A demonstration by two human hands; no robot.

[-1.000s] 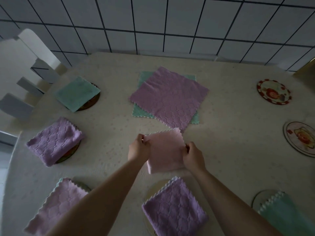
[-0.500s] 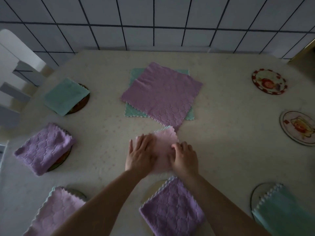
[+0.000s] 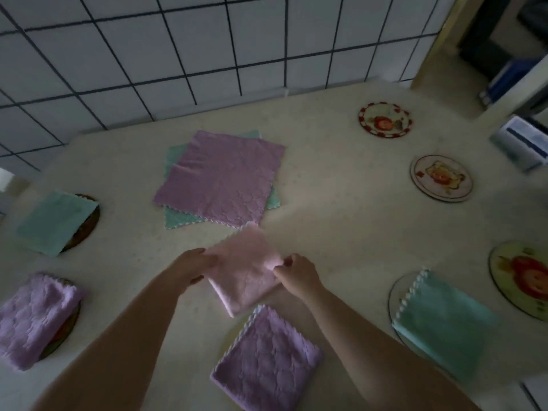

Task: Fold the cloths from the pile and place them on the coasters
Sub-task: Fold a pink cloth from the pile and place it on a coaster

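Both hands, left hand and right hand, pinch the folded pink cloth on the desk between the pile and a purple cloth whose coaster is mostly hidden.

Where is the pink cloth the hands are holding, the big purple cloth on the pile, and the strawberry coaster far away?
pink cloth (image 3: 246,274), head view, middle of its folded top face
big purple cloth (image 3: 221,178), head view, centre of the spread sheet
strawberry coaster (image 3: 384,120), head view, its picture in the middle

7 cloths, 7 coasters, 2 hands
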